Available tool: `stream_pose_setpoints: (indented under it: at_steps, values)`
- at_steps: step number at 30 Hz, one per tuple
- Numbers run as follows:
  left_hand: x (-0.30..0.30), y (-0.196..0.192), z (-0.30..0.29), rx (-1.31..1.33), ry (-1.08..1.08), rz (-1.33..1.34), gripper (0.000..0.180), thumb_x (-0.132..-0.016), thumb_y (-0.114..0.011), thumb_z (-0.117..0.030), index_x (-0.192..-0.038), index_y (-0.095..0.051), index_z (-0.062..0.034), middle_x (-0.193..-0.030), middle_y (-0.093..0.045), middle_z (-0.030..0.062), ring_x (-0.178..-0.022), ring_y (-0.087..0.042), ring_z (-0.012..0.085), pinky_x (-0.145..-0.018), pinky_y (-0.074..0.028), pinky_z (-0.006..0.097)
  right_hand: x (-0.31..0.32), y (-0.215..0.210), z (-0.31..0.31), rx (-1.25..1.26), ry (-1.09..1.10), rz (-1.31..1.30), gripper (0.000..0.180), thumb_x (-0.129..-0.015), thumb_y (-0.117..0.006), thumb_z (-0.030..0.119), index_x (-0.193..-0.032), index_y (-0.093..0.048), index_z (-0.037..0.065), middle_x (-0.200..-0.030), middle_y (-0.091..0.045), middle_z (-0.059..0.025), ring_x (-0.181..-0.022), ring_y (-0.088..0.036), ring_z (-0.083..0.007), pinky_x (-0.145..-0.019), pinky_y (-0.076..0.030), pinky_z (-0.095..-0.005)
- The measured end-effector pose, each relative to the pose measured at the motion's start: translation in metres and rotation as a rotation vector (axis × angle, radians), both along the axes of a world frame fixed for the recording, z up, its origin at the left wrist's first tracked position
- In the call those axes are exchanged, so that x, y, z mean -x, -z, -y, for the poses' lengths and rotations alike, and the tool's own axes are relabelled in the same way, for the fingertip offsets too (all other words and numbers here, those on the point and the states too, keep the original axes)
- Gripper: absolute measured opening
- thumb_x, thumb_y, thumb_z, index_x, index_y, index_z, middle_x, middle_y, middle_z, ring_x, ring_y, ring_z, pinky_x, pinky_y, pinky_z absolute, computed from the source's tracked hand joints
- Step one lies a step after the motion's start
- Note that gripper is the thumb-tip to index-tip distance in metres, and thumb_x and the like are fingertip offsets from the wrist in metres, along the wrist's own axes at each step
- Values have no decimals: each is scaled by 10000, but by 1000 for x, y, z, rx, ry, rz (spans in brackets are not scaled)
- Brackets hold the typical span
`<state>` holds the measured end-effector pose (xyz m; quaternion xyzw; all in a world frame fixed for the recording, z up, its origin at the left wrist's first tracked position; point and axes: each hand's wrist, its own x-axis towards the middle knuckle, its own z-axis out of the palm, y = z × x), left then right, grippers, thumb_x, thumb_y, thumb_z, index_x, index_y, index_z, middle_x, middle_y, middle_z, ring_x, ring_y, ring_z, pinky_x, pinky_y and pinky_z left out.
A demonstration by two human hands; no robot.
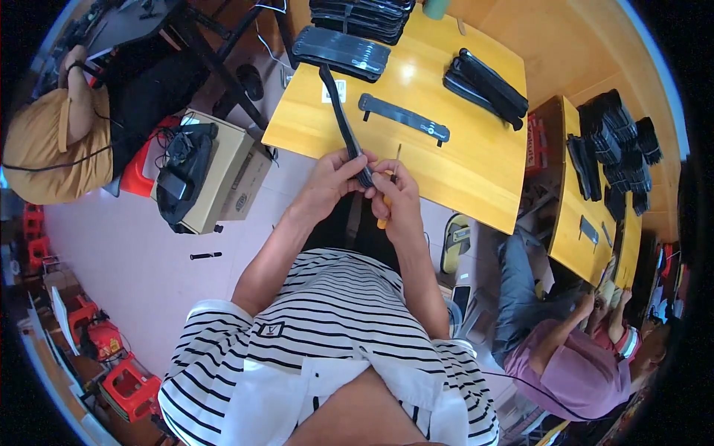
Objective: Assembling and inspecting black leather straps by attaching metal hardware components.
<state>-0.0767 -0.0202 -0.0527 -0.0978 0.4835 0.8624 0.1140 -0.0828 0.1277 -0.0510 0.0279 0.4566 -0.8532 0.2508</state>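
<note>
In front of my waist, at the table's near edge, both hands are closed around the near end of a long, narrow black strip (341,119). My left hand (332,178) grips it with the thumb on top, and its far end slants up over the table. My right hand (399,195) pinches the strip's near end. The same hand also holds an orange-handled pointed tool (383,222); its thin tip sticks out above the fingers. Beyond them lies a flat dark strip with small black tabs (404,119). The fingers partly hide the strip's end.
Stacked black strips (360,21) and a wrapped bundle (341,53) stand on the yellow table (476,175), with another pile (487,85) at the right. A cardboard box (234,167) is on the left. People sit at both sides; a second table (569,241) holds more strips.
</note>
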Motion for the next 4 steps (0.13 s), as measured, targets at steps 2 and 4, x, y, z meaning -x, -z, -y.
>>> stream_pose_setpoints:
  at_steps: [2, 4]
  values:
    - [-2, 0, 1, -138, 32, -10, 245, -844, -608, -208, -1010, -555, -36, -832, -603, 19, -706, -592, 76, -610, -481, 194, 0, -3, 0, -65, 6, -17, 162, -867, -528, 112, -1016, -491, 62, -654, -555, -51, -362, -356, -54, -323, -241, -171]
    - [0, 4, 4, -101, -74, -51, 347, -826, -634, -255, -1027, -537, 9, -827, -618, 60, -746, -614, 110, -685, -514, 200, 0, -16, 1, -128, 19, -72, 258, -882, -530, 235, -1079, -476, 77, -721, -554, -85, -355, -361, -59, -327, -261, -168]
